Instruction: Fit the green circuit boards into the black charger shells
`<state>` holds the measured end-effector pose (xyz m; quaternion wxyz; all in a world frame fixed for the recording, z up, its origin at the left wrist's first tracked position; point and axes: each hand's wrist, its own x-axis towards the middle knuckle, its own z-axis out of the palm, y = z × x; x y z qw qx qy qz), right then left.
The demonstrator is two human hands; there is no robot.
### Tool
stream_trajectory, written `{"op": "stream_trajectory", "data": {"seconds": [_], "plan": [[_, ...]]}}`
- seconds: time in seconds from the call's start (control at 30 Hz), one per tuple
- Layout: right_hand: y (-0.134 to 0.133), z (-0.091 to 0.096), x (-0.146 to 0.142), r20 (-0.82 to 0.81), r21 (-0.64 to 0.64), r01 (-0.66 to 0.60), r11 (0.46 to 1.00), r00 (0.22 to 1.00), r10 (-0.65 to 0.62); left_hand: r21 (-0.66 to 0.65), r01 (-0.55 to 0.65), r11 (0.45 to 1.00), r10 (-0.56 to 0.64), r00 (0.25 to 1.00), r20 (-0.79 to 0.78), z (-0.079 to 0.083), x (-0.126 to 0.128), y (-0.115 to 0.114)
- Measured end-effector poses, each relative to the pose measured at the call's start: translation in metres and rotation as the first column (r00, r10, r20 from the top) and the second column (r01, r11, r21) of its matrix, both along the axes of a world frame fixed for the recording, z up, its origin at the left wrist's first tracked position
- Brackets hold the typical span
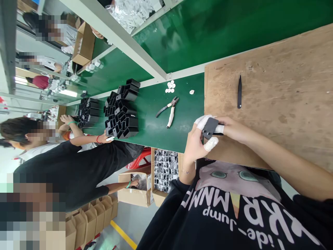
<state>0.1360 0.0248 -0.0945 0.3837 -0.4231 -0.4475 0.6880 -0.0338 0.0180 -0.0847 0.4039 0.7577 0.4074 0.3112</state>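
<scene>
My left hand (pixel 195 143) and my right hand (pixel 232 129) meet at the near edge of a wooden board (pixel 273 69). Together they pinch a small dark grey flat part (pixel 209 127). White finger cots cover several fingertips on both hands. A thin bracelet circles my left wrist. Black tweezers (pixel 239 92) lie on the board beyond my right hand. Pliers with pale handles (pixel 169 109) lie on the green belt (pixel 156 128) left of my hands.
Small white round pieces (pixel 170 86) lie on the belt near the pliers. Stacked black rectangular tubes (pixel 123 111) stand further left, where a co-worker in black (pixel 78 163) reaches toward them. A cardboard box of parts (pixel 165 170) sits below the belt edge. More people work beyond.
</scene>
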Motion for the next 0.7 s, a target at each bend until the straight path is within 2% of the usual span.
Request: {"op": "stream_trajectory", "data": {"seconds": [0.07, 0.13, 0.27, 0.47, 0.7], "plan": [[-0.001, 0.003, 0.002, 0.036, 0.030, -0.076, 0.997, 0.997, 0.075, -0.033, -0.032, 0.999, 0.033, 0.999, 0.025, -0.002, 0.000, 0.000], [-0.001, 0.004, 0.003, 0.060, 0.001, -0.134, 0.991, 0.989, 0.134, -0.108, -0.102, 0.989, 0.110, 0.991, 0.072, -0.005, -0.001, 0.000], [-0.003, 0.003, 0.004, 0.032, -0.124, -0.130, 0.984, 0.990, 0.135, -0.238, -0.177, 0.955, 0.209, 0.971, 0.115, -0.007, -0.001, -0.001], [-0.002, 0.000, 0.000, -0.045, 0.008, -0.100, 0.995, 0.994, 0.100, -0.154, -0.286, 0.946, 0.294, 0.955, 0.034, -0.004, 0.002, -0.007], [-0.005, -0.007, -0.004, -0.148, 0.011, -0.028, 1.000, 0.989, 0.029, -0.091, -0.347, 0.934, 0.352, 0.935, 0.047, -0.003, 0.007, -0.017]]}}
